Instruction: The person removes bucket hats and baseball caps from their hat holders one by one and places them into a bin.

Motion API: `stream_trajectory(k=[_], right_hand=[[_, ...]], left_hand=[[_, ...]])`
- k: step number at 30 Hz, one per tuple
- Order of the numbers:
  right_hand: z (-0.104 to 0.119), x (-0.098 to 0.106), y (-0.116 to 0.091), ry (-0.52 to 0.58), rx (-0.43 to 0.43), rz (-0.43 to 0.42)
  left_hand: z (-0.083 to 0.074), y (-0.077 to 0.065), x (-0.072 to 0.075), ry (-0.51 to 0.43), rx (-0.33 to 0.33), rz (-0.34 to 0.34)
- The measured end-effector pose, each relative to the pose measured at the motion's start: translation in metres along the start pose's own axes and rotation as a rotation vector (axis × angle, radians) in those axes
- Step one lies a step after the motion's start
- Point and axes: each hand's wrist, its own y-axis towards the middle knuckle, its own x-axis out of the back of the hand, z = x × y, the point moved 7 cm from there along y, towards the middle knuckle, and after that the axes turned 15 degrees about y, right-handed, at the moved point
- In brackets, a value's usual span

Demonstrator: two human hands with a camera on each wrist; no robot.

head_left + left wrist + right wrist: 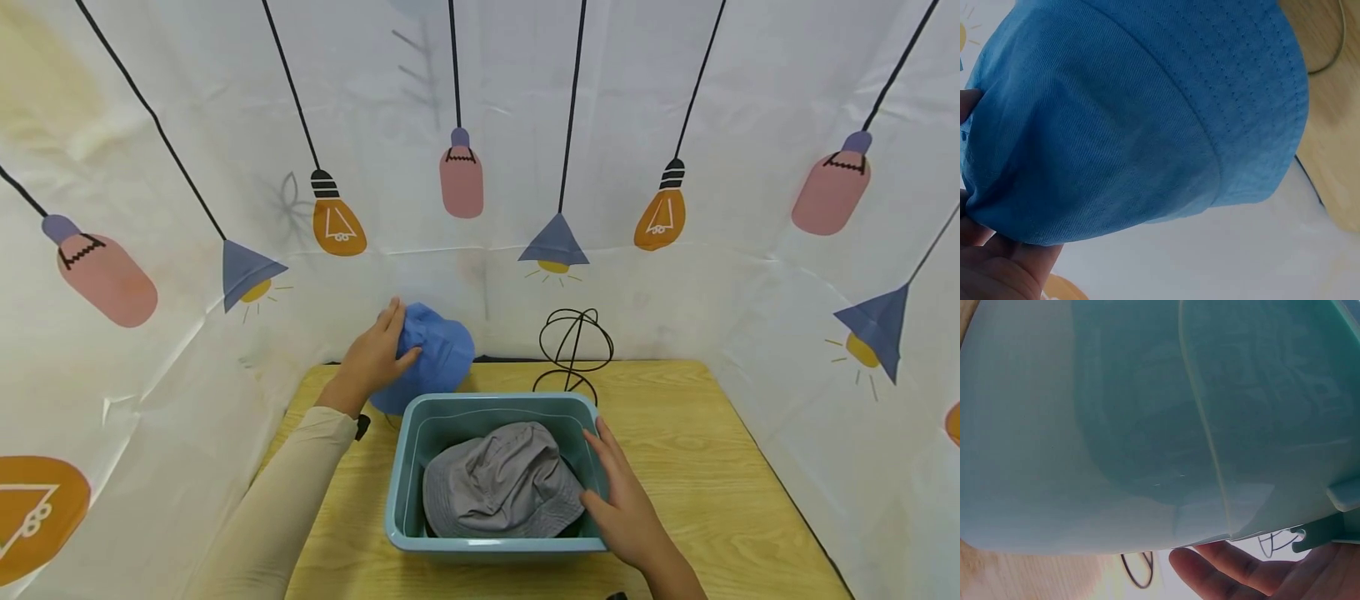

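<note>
At the back left, my left hand [372, 354] grips a blue bucket hat [438, 350] by its crown, thumb on one side and fingers on the other. The left wrist view shows the stitched brim of the hat [1241, 94] and the cloth folded between the fingers [1038, 259]. My right hand [626, 504] rests at the right rim of a teal plastic bin [498, 546], fingers extended and thumb reaching over the edge. Inside the bin lies a grey bucket hat [502, 479], crown up. From the right wrist, the outer wall of the bin [1135, 425] fills most of the view.
Behind the bin stands a black wire hat stand [573, 346]. A thin wire shows below the blue hat. The wood-grain table [675, 442] is enclosed at the back and sides by a white sheet [495, 283] printed with lamps.
</note>
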Motion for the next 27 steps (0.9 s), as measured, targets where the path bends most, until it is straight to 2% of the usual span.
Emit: stream_trajectory(k=[8,16,23,27], right_hand=[[0.0,-0.001,0.0,0.007,0.0,0.008],[-0.002,0.0,0.0,-0.003,-0.005,0.006],[0.0,0.0,0.0,0.007,-0.007,0.007],[0.0,0.0,0.0,0.005,-0.011,0.007]], left_hand=[[0.008,0.0,-0.002,-0.022,-0.005,-0.009],[0.016,-0.002,0.002,-0.006,-0.044,-0.058],[0.02,-0.007,0.009,-0.031,-0.022,-0.121],[0.019,-0.01,0.006,-0.04,-0.015,-0.107]])
